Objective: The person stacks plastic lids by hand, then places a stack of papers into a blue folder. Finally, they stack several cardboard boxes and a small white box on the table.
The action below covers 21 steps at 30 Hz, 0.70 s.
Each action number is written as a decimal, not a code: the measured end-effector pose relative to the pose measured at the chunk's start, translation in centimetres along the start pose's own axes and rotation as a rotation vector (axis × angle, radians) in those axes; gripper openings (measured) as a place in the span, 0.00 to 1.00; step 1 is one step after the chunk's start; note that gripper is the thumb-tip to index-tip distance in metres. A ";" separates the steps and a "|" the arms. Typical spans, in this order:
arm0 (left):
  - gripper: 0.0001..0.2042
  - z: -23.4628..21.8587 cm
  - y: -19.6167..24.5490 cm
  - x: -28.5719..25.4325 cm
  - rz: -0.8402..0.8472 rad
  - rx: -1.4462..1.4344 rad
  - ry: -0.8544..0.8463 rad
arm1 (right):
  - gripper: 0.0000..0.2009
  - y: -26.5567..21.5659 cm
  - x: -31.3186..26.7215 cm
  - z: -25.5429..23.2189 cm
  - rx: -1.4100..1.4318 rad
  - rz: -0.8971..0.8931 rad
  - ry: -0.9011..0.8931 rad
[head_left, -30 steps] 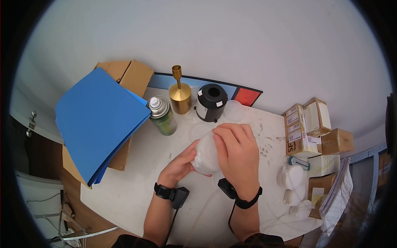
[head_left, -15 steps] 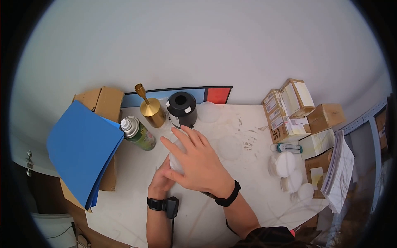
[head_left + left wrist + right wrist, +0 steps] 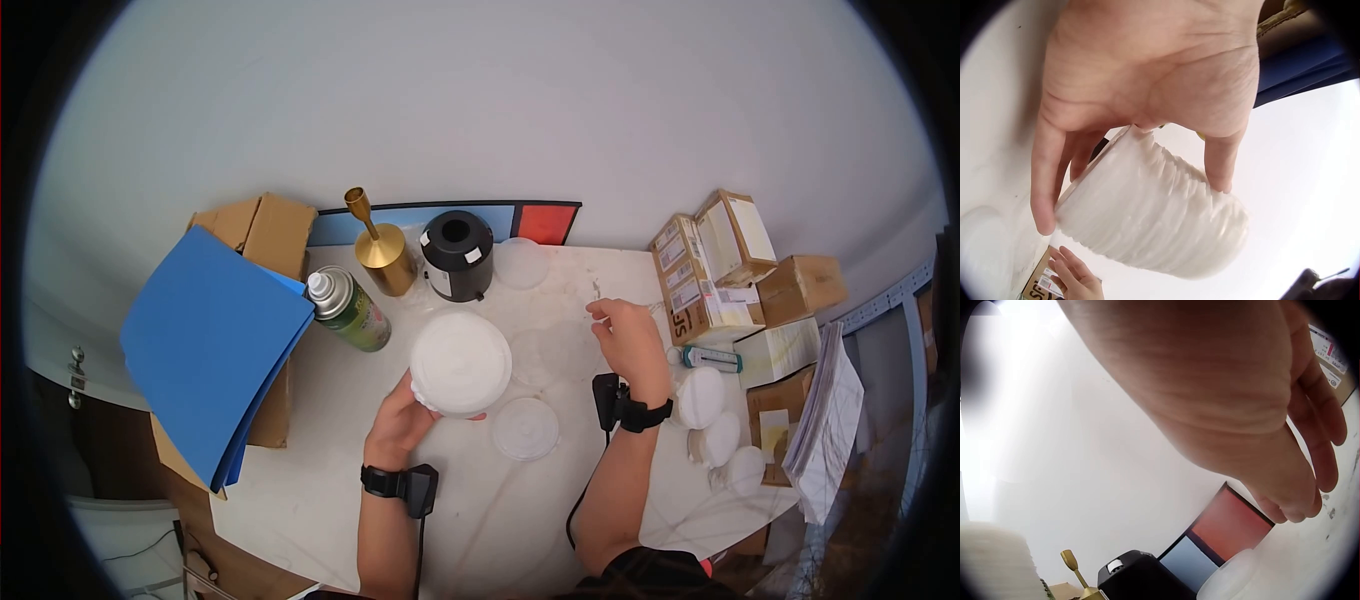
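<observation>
My left hand holds a thick stack of thin white round sheets, thumb on one end and fingers on the other. In the left wrist view the stack shows its many wavy layered edges. My right hand is apart from it, over the right part of the table, fingers loosely bent with nothing seen between them. Near it a translucent disc lies flat. Another translucent round disc lies just right of the stack.
Along the back stand a spray can, a gold candlestick and a black cylindrical device, with another disc beside it. Blue folders lean over cardboard at left. Boxes and white round stacks line the right.
My right hand has come off the stack and moved right. The stack's flat round face now shows upward in my left hand. More of the discs on the table are visible.
</observation>
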<state>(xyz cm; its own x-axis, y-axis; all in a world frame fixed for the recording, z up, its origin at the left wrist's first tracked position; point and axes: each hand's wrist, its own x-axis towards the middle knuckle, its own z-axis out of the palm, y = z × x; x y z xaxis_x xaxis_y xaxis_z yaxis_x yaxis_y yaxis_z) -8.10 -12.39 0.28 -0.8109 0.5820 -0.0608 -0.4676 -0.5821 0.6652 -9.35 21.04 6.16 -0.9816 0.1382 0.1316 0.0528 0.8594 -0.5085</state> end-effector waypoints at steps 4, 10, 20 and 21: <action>0.41 0.3 0.1 0.0 -0.023 0.024 -0.016 | 0.08 0.5 0.9 2.1 -0.040 0.038 -0.008; 0.45 0.8 0.5 0.1 -0.050 0.026 -0.008 | 0.05 0.4 1.1 3.9 -0.042 0.076 -0.025; 0.46 1.5 0.8 0.7 0.037 0.021 0.033 | 0.13 -5.8 0.0 -2.9 0.831 0.101 0.163; 0.46 1.4 0.8 0.8 0.045 0.013 0.029 | 0.15 -7.2 -0.4 -3.5 0.994 0.114 0.145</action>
<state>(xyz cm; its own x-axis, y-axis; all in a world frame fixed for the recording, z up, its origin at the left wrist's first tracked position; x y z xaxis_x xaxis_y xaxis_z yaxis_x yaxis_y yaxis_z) -8.60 -11.62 1.86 -0.8409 0.5387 -0.0517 -0.4257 -0.5996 0.6777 -8.74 16.49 12.74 -0.9450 0.3092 0.1064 -0.0965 0.0470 -0.9942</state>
